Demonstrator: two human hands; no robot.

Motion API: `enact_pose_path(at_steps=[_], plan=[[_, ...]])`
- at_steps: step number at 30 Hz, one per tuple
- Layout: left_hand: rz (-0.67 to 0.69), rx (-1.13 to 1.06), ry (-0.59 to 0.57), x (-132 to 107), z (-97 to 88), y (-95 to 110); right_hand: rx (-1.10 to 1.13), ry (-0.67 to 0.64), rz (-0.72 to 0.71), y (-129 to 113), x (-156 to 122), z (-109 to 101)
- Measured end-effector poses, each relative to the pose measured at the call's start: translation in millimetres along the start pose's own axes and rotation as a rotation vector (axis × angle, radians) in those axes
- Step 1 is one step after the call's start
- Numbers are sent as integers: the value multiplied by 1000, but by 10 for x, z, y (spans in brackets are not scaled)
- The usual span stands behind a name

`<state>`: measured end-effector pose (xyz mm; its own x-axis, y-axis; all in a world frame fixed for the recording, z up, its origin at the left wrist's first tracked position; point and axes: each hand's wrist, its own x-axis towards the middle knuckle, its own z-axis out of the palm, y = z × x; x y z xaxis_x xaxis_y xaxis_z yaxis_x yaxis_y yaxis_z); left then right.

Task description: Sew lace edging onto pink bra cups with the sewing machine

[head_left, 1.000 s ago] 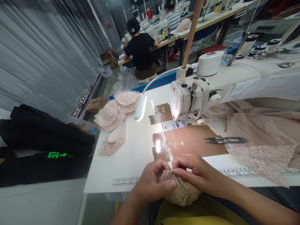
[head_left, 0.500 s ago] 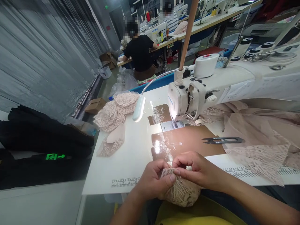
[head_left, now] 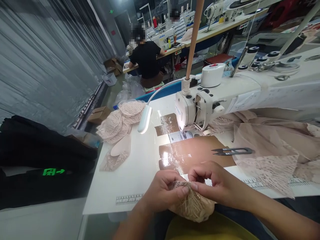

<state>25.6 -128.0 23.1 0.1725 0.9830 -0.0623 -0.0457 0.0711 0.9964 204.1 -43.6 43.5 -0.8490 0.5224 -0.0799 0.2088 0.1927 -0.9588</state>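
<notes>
A beige piece of lace fabric (head_left: pixel 193 206) hangs over my lap at the table's front edge, bunched into a rounded shape. My left hand (head_left: pixel 166 190) pinches its upper edge between thumb and fingers. Close beside it, my right hand (head_left: pixel 212 181) grips the same edge, thumb and forefinger pressed together. Beyond the hands, black thread snips (head_left: pixel 232 151) lie on a brown patch (head_left: pixel 190 151) stuck to the table. The lit head of a white sewing machine (head_left: pixel 186 108) stands behind that.
Stacked lace cups (head_left: pixel 115 125) and a lace piece with a smooth pad (head_left: pixel 117 153) lie at the table's left. Sheer fabric (head_left: pixel 270 146) covers the right side. A small lamp (head_left: pixel 145 119) bends over the table. Another person (head_left: pixel 148 60) sits at a machine behind.
The view has shifted slightly, moving the table and machine left and a little down. My right hand has moved slightly away from my left along the lace edge; both still grip it.
</notes>
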Motion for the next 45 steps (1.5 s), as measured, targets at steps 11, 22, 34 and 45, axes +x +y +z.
enact_pose_path(at_steps=[11,22,34,45], plan=[[-115,-211,563,54,-427,110,30,222,47,374,50,-342],[338,1541,248,1126,-88,-283,-615,242,25,343,253,-687],[105,1063,-189,887,-45,248,-1077,245,-123,712,425,-409],[393,1216,4,1116,-252,-350,-1179,389,-133,746,460,-442]])
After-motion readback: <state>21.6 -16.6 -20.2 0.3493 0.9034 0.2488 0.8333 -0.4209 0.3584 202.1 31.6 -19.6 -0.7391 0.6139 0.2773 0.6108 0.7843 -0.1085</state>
